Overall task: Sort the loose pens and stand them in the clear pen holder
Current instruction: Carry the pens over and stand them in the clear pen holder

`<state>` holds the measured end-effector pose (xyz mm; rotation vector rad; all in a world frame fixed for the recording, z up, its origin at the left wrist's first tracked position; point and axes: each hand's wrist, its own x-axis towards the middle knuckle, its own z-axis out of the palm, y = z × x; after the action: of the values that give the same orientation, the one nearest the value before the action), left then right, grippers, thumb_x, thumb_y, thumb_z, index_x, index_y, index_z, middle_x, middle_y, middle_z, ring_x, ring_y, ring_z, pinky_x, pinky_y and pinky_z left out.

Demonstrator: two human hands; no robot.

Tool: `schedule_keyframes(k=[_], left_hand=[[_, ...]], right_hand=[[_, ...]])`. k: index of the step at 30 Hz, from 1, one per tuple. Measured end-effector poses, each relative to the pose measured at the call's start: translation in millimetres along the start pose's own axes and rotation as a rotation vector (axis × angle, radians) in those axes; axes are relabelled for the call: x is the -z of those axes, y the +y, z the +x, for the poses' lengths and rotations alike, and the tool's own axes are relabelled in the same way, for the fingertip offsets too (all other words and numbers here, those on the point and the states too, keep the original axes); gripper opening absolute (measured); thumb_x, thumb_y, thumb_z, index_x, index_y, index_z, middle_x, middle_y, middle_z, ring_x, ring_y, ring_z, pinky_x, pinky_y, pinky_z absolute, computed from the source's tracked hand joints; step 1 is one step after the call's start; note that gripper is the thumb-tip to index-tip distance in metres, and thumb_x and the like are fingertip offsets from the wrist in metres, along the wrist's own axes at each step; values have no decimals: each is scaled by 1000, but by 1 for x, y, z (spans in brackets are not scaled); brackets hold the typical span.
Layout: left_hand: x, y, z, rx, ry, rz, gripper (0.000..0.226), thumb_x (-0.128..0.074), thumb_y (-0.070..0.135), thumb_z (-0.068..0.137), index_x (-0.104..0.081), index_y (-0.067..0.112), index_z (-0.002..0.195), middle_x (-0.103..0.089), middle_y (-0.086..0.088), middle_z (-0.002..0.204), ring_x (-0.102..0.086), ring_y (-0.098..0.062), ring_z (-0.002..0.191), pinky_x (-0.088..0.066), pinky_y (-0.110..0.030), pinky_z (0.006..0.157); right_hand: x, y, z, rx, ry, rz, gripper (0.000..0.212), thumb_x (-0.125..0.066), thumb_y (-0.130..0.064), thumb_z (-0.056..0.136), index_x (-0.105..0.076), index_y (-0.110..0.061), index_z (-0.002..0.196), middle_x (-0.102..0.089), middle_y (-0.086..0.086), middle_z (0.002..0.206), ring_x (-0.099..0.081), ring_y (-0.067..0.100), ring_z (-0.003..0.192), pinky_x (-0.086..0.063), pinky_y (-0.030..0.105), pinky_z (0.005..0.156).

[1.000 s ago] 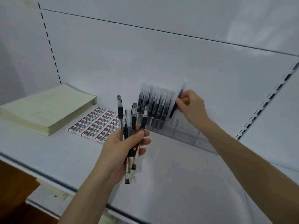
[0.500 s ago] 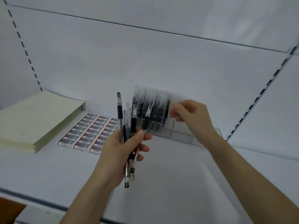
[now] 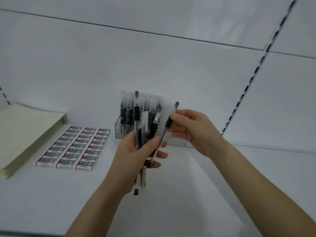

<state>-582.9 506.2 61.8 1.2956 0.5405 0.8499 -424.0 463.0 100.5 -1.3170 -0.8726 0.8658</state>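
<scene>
My left hand (image 3: pixel 135 156) grips a bundle of several black pens (image 3: pixel 136 127) upright above the white shelf. My right hand (image 3: pixel 193 130) pinches one black pen (image 3: pixel 168 124) near its cap; that pen slants down into the bundle, its lower end still under my left fingers. Behind both hands the clear pen holder (image 3: pixel 118 128) stands against the back wall, with several capped pens (image 3: pixel 125 108) upright in its left part. The holder's right part is largely hidden by my hands.
A block of red-and-white small boxes (image 3: pixel 73 147) lies in rows to the left of the holder. A stack of pale yellow paper (image 3: pixel 22 132) sits at the far left. The white shelf surface (image 3: pixel 188 194) runs under my hands; slotted uprights (image 3: pixel 248 86) line the wall.
My right hand has left the holder, where it stood a pen, and come back to the bundle, taking hold of one pen. The view has shifted so the holder sits more central.
</scene>
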Motion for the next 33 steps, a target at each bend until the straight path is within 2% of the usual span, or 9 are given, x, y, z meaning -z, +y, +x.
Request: schedule_keyframes(k=[4,6,10,14,20,25,27,30,33], left_hand=[[-3,-5,6,79,70,-89,11,-55,14,88,-60,9,96,-72,-7,84,-72,-19,72,-58,-29,57],[-5,-8,8,105,78,-86,11,-56,16,88,-60,8,95,-69,-6,78,-70,-17,67,-57,-29,56],[-11,-11,12,122,81,-54,8,-58,16,87,-61,9,89,-57,-3,64,-57,-12,54,-49,-22,47],[-10,-14,14,130,63,-24,13,-58,10,86,-64,5,97,-52,-1,59,-48,-14,57,-44,-21,47],[-13,-15,11,98,56,0,5,-59,8,86,-63,9,88,-57,-3,62,-56,-8,53,-48,-21,50],[-17,-14,8,87,48,-67,6,-57,7,86,-60,10,89,-69,0,67,-66,-8,59,-53,-20,51],[-18,-12,7,80,38,-81,5,-57,8,86,-61,10,89,-72,-2,70,-68,-10,61,-53,-20,52],[-18,-10,5,66,21,-115,6,-56,9,86,-61,10,89,-73,-3,73,-67,-9,60,-52,-19,51],[-21,-8,5,60,-11,-123,9,-55,9,87,-60,8,94,-73,-5,76,-66,-10,59,-52,-20,51]], right_hand=[[52,-16,27,192,425,-63,10,-59,-12,88,-51,-13,83,-66,10,82,-67,13,57,-57,21,60],[70,-12,37,263,507,-205,14,-59,-13,88,-48,-17,83,-65,12,85,-66,13,60,-57,24,65],[76,-3,49,325,509,-405,10,-58,-14,89,-48,-14,90,-62,12,86,-65,19,68,-56,28,69],[73,-1,53,389,480,-568,12,-57,-15,89,-46,-15,93,-60,3,77,-65,23,72,-55,37,74],[77,6,53,395,442,-672,11,-57,-16,89,-47,-15,93,-63,8,83,-65,24,73,-54,44,77],[73,31,55,246,363,-735,12,-58,-19,89,-48,-13,94,-62,8,81,-65,30,81,-53,46,79],[74,29,57,206,378,-770,17,-60,-22,88,-50,-13,96,-64,8,82,-64,29,86,-51,41,79],[72,20,43,227,450,-834,32,-61,-29,87,-53,-11,112,-62,-1,83,-58,16,86,-45,30,78],[55,11,12,322,425,-485,13,-59,-24,88,-63,-13,94,-69,-3,77,-64,7,70,-47,20,67]])
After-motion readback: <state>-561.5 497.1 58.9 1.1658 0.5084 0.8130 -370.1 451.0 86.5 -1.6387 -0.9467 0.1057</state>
